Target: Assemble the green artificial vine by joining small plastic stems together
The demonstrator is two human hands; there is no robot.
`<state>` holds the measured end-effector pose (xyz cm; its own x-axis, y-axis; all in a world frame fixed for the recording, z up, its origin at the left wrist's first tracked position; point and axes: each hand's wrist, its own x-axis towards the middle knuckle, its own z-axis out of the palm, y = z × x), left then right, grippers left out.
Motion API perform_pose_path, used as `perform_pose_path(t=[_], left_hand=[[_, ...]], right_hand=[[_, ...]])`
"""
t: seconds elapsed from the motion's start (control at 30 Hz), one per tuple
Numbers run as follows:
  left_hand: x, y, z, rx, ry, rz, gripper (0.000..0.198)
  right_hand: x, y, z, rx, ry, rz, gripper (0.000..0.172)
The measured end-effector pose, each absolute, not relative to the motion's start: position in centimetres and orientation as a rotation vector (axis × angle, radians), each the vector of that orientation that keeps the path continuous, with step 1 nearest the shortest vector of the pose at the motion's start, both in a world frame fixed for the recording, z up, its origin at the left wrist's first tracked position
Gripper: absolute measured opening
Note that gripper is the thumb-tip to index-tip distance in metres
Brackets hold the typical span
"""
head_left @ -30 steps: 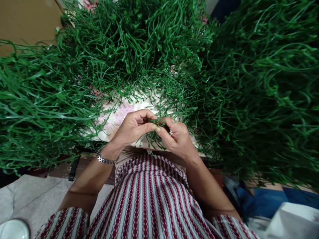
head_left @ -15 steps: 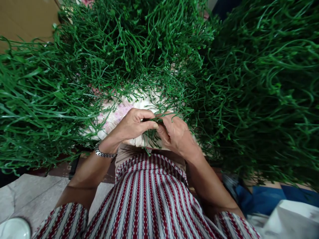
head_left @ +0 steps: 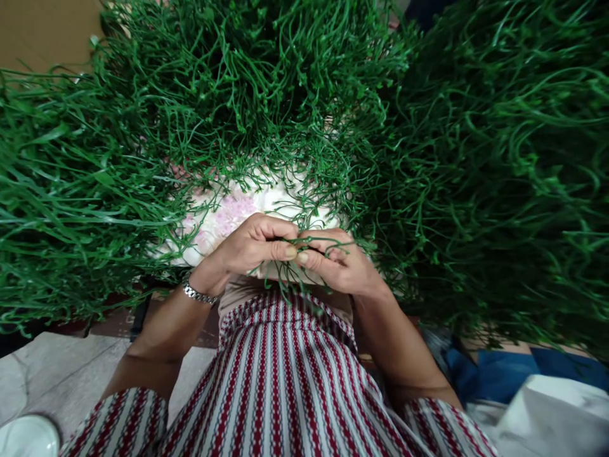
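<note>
My left hand (head_left: 252, 244) and my right hand (head_left: 340, 263) meet at the near edge of a table, fingertips touching. Both are closed in a pinch on a small green plastic sprig (head_left: 304, 244) with thin wiry stems, which hang down between the hands. A metal bracelet (head_left: 197, 294) sits on my left wrist. Under the hands lies a white cloth with pink flowers (head_left: 238, 209). Big heaps of the same green plastic stems (head_left: 266, 82) ring the hands on three sides.
A heap of flatter green blades (head_left: 57, 209) fills the left, a dense dark green heap (head_left: 499, 178) the right. A grey tiled floor (head_left: 52, 374) and a white dish (head_left: 26, 438) lie lower left. Blue and white cloth (head_left: 523, 393) lies lower right.
My hands have shifted slightly toward me and turned the sprig between the fingertips; my right hand has rolled so its fingers show more. The heaps have not moved.
</note>
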<state>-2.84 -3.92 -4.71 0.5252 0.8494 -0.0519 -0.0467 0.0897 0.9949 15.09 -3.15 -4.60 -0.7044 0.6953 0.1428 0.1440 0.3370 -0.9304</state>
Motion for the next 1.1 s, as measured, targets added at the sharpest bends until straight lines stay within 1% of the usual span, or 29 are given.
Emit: perform_pose_path(t=[0.1,0.2,0.3,0.4,0.53,0.63,0.73,0.9,1.0,1.1], left_hand=[[-2.8,-4.2,-5.4,1.174,0.745,0.793,0.030],[-2.8,-4.4,-5.8,1.111,0.732,0.800,0.029],[-2.5,-4.7,-5.8,1.017,0.722,0.846,0.025],[-2.1,-5.0,-5.8,0.905,0.733,0.906,0.021],[-1.9,-5.5,-6.2,0.866,0.738,0.977,0.026],[-1.9,-5.7,-6.6,0.894,0.737,0.991,0.025],[-2.2,-5.6,-6.3,1.049,0.739,1.010,0.022],[-2.8,-5.3,-4.7,1.675,0.843,0.968,0.016],[-2.8,-5.3,-4.1,1.936,0.896,0.901,0.015],[-2.7,-5.4,-4.0,1.996,0.917,0.845,0.017]], right_hand=[[15.1,-2.9,-4.7,-0.686,-1.896,1.640,0.038],[15.2,-2.9,-5.2,-0.678,-1.803,1.794,0.038],[15.3,-2.9,-5.4,-0.687,-1.700,1.917,0.036],[15.3,-2.9,-5.5,-0.668,-1.620,1.986,0.034],[14.9,-3.0,-5.4,-0.596,-1.555,1.991,0.032],[14.7,-3.4,-5.8,-0.546,-1.449,2.039,0.031],[14.7,-3.8,-6.4,-0.588,-1.382,2.108,0.030],[14.9,-3.9,-6.9,-0.692,-1.231,2.210,0.037],[15.2,-3.6,-6.7,-0.601,-1.327,2.217,0.037],[15.4,-3.3,-6.3,-0.561,-1.520,2.204,0.034]])
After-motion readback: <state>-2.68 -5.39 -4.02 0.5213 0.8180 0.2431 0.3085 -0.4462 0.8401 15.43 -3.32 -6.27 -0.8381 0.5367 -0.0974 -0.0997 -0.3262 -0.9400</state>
